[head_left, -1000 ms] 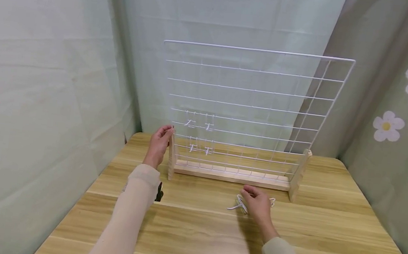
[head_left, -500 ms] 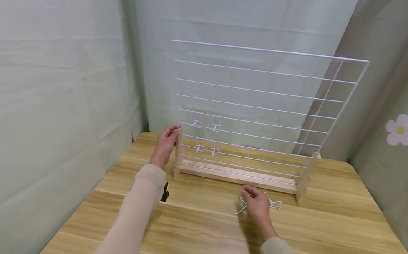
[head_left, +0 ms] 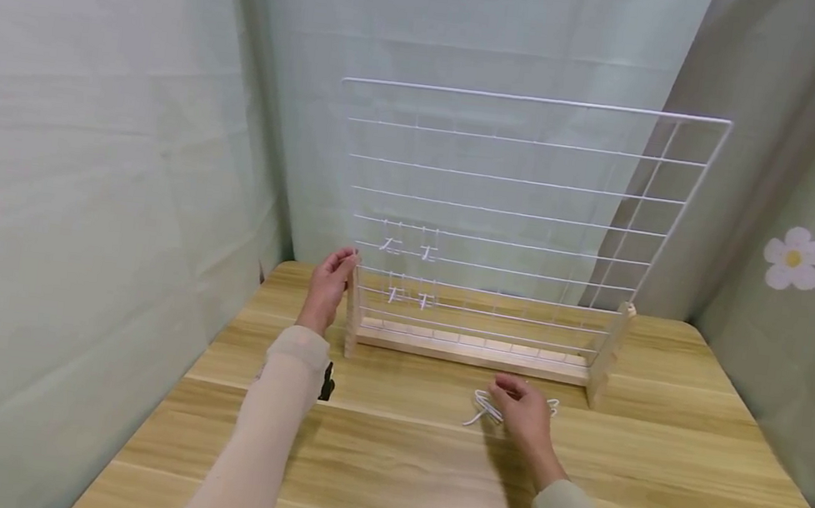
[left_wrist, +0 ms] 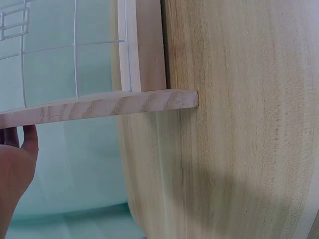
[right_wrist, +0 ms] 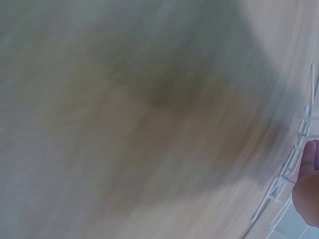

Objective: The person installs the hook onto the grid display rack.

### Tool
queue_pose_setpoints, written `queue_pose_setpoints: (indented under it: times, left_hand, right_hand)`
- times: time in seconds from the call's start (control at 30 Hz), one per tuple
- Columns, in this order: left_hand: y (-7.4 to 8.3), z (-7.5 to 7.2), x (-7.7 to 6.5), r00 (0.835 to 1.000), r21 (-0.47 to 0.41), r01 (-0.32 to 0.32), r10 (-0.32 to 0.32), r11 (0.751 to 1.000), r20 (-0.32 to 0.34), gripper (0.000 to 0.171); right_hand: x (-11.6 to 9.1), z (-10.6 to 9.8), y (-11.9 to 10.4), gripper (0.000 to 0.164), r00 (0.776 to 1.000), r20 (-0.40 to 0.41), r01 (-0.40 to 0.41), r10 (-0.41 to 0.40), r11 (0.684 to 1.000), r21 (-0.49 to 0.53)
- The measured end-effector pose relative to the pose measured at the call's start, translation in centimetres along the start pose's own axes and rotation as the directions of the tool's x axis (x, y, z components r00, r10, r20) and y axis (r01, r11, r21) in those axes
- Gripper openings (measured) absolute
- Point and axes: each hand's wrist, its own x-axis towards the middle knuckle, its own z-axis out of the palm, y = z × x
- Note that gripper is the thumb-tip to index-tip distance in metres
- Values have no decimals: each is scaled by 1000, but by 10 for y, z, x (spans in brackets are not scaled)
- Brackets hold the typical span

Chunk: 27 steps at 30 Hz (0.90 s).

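Observation:
A white wire grid rack [head_left: 525,215] stands upright between light wooden side posts. Its left wooden post [head_left: 353,311] meets the fingertips of my left hand [head_left: 329,283] near the top; in the left wrist view the visible fingers lie against the post's outer side. Several white wire hooks [head_left: 422,299] hang at the grid's lower left. My right hand [head_left: 527,414] is over a small pile of loose white wire hooks [head_left: 485,408] on the table, partly covering it. In the right wrist view the hooks [right_wrist: 279,186] lie beside my fingers, with none plainly held.
The wooden table [head_left: 391,462] has light grain and rounded far corners. A wooden crossbar [head_left: 472,352] joins the posts low down. Pale cloth [head_left: 122,171] hangs at the left and behind, and a flowered cloth [head_left: 782,347] at the right.
The head view shifts sideways a little. My right hand moves slightly rightward over the loose hooks, uncovering more of their left side. My left hand stays at the post.

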Motion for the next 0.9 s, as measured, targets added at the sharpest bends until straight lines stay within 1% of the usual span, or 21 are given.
queue_pose_setpoints:
  times: [0.1,0.27,0.33,0.4,0.5,0.57,0.63,0.77,0.9]
  left_hand:
    - [1,-2,0,1000,-13,1,-1,1000,-9,43]
    - [3,-6,-1,999,-22,30,-30,999,-16,43]
    - [7,-7,-2,999,-34,40,-40,999,-10,44]
    - [14,-7,-6,999,-43,54,-54,998,0,44]
    - [15,-8,-6,998,-56,66,-65,996,12,44]
    - [13,-7,-4,998,-53,64,-63,997,8,44]
    - [5,-6,0,999,-54,48,-48,997,-1,44]
    - [3,-2,-1,1000,-47,22,-22,999,-11,43]
    - [1,1,-2,1000,-42,26,-26,999,-3,43]
  right_hand:
    - [-2,-2,4,27,1000,16,-3,3,1000,-1]
    - [-8,-4,11,27,999,40,15,-14,1000,-11]
    - [-10,-5,14,27,999,46,30,-29,999,-16]
    - [-12,-6,16,27,998,51,45,-45,999,-15]
    - [-14,-7,19,28,996,59,66,-64,997,-30]
    - [-13,-9,19,27,996,57,76,-73,996,-45]
    - [-12,-10,19,26,996,54,78,-75,995,-60]
    - [-10,-10,18,24,997,38,72,-69,992,-100]
    - [-7,-8,17,23,997,29,76,-72,988,-136]
